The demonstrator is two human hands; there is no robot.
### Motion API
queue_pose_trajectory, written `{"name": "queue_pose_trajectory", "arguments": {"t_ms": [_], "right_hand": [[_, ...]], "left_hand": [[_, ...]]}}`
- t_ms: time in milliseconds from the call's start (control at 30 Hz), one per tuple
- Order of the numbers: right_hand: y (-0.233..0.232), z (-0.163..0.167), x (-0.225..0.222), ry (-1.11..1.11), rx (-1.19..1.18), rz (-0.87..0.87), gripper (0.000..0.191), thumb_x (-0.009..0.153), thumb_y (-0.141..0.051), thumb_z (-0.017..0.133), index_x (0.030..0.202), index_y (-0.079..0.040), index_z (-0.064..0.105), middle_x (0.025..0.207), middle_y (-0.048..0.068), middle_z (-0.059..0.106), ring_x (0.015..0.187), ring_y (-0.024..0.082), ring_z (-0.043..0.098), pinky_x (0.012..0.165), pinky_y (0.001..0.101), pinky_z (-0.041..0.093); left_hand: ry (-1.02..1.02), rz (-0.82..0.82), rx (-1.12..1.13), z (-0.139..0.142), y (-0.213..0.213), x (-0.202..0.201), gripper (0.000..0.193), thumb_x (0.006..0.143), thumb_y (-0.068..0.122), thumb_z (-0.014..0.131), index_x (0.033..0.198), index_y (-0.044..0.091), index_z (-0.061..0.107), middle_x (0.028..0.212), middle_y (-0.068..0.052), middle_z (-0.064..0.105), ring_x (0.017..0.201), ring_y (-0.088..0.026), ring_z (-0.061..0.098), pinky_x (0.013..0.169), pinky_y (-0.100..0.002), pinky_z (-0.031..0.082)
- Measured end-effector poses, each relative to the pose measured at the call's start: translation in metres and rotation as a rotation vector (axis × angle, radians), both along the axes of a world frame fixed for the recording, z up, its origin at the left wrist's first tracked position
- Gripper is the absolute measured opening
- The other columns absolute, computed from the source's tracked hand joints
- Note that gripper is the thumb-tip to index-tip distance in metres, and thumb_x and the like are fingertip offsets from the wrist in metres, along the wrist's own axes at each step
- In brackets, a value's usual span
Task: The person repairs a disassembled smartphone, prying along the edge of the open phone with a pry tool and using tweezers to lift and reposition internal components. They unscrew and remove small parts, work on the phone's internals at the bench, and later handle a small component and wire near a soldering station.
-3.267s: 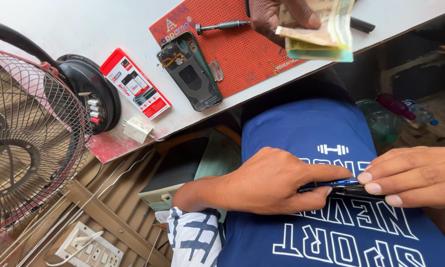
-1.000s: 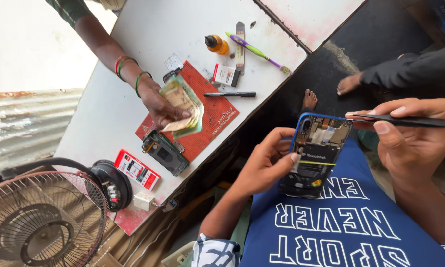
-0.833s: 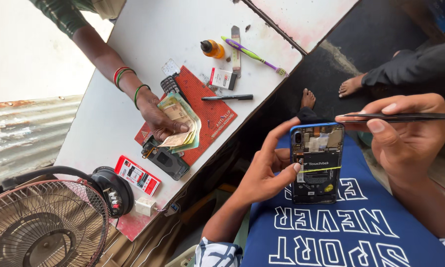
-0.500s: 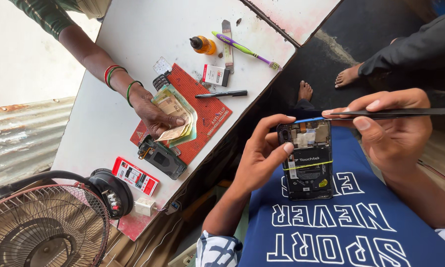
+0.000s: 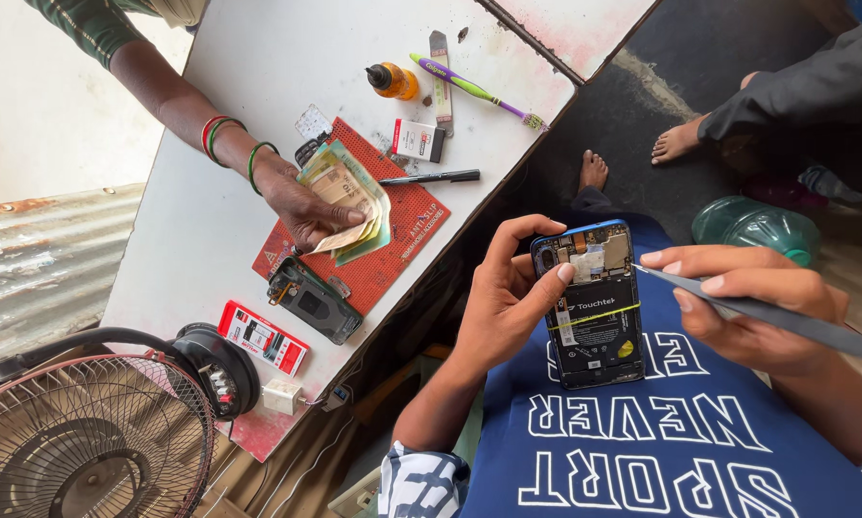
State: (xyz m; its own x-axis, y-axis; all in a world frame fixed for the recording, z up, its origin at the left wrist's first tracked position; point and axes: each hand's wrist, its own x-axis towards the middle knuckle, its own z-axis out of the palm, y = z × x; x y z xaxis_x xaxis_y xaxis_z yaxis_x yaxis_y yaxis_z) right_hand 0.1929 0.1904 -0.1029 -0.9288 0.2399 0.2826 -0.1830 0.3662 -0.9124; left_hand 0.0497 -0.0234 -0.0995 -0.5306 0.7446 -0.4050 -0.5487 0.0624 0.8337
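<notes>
Centre-right of the frame: our left hand clamps an opened smartphone with the back cover off, fingers curled round its left edge, index fingertip pressing near the top of the exposed internals. The black battery with a yellow strip across it shows. The phone is held upright over our lap, above the blue printed shirt.

Right of the phone, our right hand pinches grey metal tweezers; thumb and fingers are closed on the shaft, and the tip is touching or just beside the phone's upper right edge, we cannot tell which.

Upper left: a white table with a red work mat. Another person's hand, bangles on the wrist, holds a fan of banknotes over the mat. A dark phone back cover lies at the mat's lower left edge. Also on the table: a black pen, a small orange bottle, a green-purple toothbrush, and a small red-white box.

Lower left: a fan with a wire grille. Upper right: bare feet on the floor and a green plastic bottle.
</notes>
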Motion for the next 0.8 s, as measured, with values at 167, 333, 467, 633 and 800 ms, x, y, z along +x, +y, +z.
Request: {"name": "queue_pose_trajectory", "arguments": {"t_ms": [167, 333, 467, 633, 800], "right_hand": [[0.001, -0.004, -0.001, 0.024, 0.073, 0.003, 0.032, 0.093, -0.005, 0.068, 0.112, 0.0, 0.043, 0.107, 0.024, 0.068, 0.105, 0.038, 0.074, 0.084, 0.0383, 0.067], [-0.001, -0.006, -0.002, -0.008, -0.055, 0.017, 0.032, 0.092, -0.004, 0.07, 0.112, -0.001, 0.045, 0.109, 0.022, 0.069, 0.109, 0.034, 0.075, 0.087, 0.0372, 0.066], [0.001, 0.003, -0.007, -0.054, -0.412, -0.092, 0.011, 0.095, -0.007, 0.061, 0.104, -0.006, 0.054, 0.101, 0.009, 0.059, 0.097, 0.022, 0.072, 0.091, 0.04, 0.065], [0.01, 0.029, -0.016, -0.552, 0.147, 0.016, 0.022, 0.083, -0.003, 0.065, 0.101, -0.01, 0.074, 0.097, 0.004, 0.065, 0.082, 0.017, 0.064, 0.065, 0.0319, 0.057], [0.0, 0.036, -0.037, -0.415, 0.344, 0.075, 0.027, 0.078, -0.008, 0.074, 0.105, -0.007, 0.069, 0.098, 0.007, 0.06, 0.078, 0.018, 0.066, 0.067, 0.0308, 0.057]], "left_hand": [[0.022, -0.009, -0.025, 0.001, 0.0, -0.002, 0.039, 0.106, 0.01, 0.063, 0.14, 0.004, 0.045, 0.105, -0.014, 0.072, 0.094, -0.012, 0.072, 0.076, -0.024, 0.059], [0.016, 0.006, -0.008, 0.001, 0.003, -0.004, 0.039, 0.106, 0.007, 0.062, 0.141, 0.003, 0.045, 0.105, -0.014, 0.072, 0.094, -0.012, 0.071, 0.077, -0.025, 0.058], [0.006, -0.005, 0.001, 0.005, 0.007, -0.007, 0.04, 0.106, 0.007, 0.06, 0.143, 0.003, 0.045, 0.106, -0.013, 0.072, 0.094, -0.011, 0.071, 0.077, -0.025, 0.059], [0.142, -0.08, -0.076, 0.02, 0.009, -0.013, 0.043, 0.108, 0.007, 0.055, 0.151, 0.004, 0.049, 0.097, -0.009, 0.072, 0.086, -0.005, 0.065, 0.072, -0.021, 0.051], [0.216, -0.11, -0.114, 0.033, 0.015, -0.017, 0.046, 0.108, 0.007, 0.054, 0.154, 0.007, 0.049, 0.086, -0.002, 0.069, 0.074, 0.0, 0.057, 0.063, -0.02, 0.044]]}}
